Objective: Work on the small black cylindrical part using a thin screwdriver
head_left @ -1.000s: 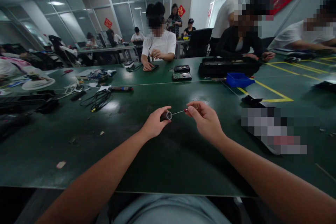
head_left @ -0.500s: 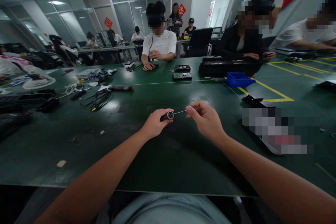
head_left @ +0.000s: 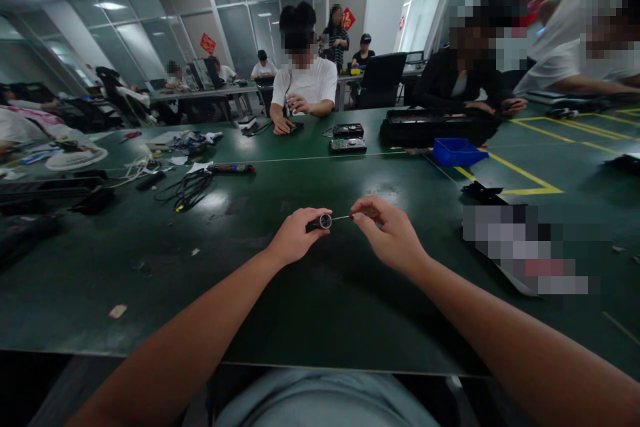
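My left hand (head_left: pixel 291 237) is closed around a small dark cylindrical part (head_left: pixel 325 221) with a silver-rimmed round end. That end faces me, and most of the body is hidden by my fingers and thumb. My right hand (head_left: pixel 395 235) pinches a thin screwdriver (head_left: pixel 342 217) near a red section at the base of its metal shaft. The shaft points left, and its tip meets the right side of the cylindrical part. The screwdriver's handle is mostly hidden behind my fingers. Both hands are above the green table (head_left: pixel 240 320).
Ahead lie two hard drives (head_left: pixel 349 145) and a blue bin (head_left: pixel 457 152). A cabled handheld tool (head_left: pixel 233 168) rests ahead to the left. To the right is a blurred-out pale object (head_left: pixel 515 250). A person (head_left: pixel 305 87) works across the table.
The fingers of my right hand have shifted and loosened a little around the screwdriver, showing less of its handle. My left hand and the cylindrical part have stayed in place.
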Action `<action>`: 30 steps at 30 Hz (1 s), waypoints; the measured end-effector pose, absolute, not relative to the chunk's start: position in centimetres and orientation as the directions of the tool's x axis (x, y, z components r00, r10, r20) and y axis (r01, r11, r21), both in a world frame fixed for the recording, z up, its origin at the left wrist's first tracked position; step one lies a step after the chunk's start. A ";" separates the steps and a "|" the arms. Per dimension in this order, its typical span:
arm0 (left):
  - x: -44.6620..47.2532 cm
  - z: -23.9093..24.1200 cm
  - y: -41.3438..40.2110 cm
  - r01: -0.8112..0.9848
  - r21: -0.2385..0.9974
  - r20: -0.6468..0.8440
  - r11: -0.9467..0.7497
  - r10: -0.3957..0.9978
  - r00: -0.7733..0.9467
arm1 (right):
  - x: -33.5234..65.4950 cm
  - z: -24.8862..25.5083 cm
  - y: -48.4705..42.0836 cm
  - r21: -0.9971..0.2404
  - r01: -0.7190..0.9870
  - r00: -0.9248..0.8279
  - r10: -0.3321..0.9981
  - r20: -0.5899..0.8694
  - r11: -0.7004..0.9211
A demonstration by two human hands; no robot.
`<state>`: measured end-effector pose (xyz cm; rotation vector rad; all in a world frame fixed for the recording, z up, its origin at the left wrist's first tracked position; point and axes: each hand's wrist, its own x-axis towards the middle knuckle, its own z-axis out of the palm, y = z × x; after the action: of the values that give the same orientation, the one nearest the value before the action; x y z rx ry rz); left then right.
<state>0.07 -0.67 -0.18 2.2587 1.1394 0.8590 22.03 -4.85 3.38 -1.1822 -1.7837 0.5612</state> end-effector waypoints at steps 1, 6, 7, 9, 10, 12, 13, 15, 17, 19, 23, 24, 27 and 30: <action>0.1 -0.2 -0.7 0.539 0.644 0.317 -0.543 0.830 0.458 | 22.0 3.4 -4.9 -0.757 0.499 -0.137 0.901 0.412 0.422; 0.1 -0.1 -0.6 0.539 0.650 0.315 -0.535 0.836 0.450 | 21.9 3.5 -4.9 -0.771 0.536 -0.088 0.931 0.354 0.344; 0.1 -0.1 -0.6 0.540 0.649 0.317 -0.535 0.836 0.447 | 21.9 3.5 -4.9 -0.773 0.525 -0.100 0.928 0.359 0.355; 0.0 0.0 -0.7 0.546 0.647 0.318 -0.533 0.839 0.441 | 22.0 3.5 -4.9 -0.776 0.507 -0.133 0.924 0.359 0.375; 0.0 0.0 -0.7 0.550 0.646 0.317 -0.530 0.841 0.438 | 22.0 3.4 -4.9 -0.778 0.502 -0.143 0.924 0.355 0.377; 0.0 0.0 -0.7 0.555 0.642 0.317 -0.530 0.842 0.437 | 22.0 3.4 -5.0 -0.778 0.508 -0.142 0.927 0.347 0.369; 0.0 0.0 -0.8 0.555 0.639 0.318 -0.532 0.841 0.438 | 22.0 3.4 -4.9 -0.776 0.515 -0.135 0.928 0.347 0.365; 0.0 0.0 -0.8 0.553 0.635 0.321 -0.539 0.835 0.446 | 21.9 3.3 -4.9 -0.776 0.522 -0.110 0.930 0.350 0.354; 0.0 -0.1 -0.8 0.547 0.635 0.326 -0.546 0.831 0.450 | 21.9 3.2 -4.8 -0.783 0.519 -0.091 0.933 0.349 0.343; 0.0 -0.1 -0.8 0.542 0.636 0.335 -0.549 0.829 0.448 | 22.0 3.2 -4.7 -0.793 0.508 -0.081 0.935 0.344 0.336; 0.1 -0.1 -0.8 0.549 0.633 0.330 -0.545 0.832 0.446 | 22.2 3.3 -4.7 -0.792 0.510 -0.107 0.938 0.329 0.336; 0.1 -0.1 -0.8 0.551 0.632 0.328 -0.545 0.832 0.447 | 22.2 3.2 -4.7 -0.793 0.514 -0.106 0.941 0.321 0.328; 0.1 -0.2 -0.7 0.548 0.629 0.338 -0.551 0.829 0.445 | 22.1 2.9 -4.5 -0.810 0.500 -0.076 0.947 0.313 0.308; 0.0 -0.3 -0.6 0.556 0.629 0.346 -0.543 0.836 0.426 | 21.9 2.4 -4.2 -0.836 0.427 -0.028 0.930 0.368 0.344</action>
<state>0.05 -0.61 -0.31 2.2630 1.1823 0.8999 21.93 -4.18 2.36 -1.2428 -1.6297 0.6437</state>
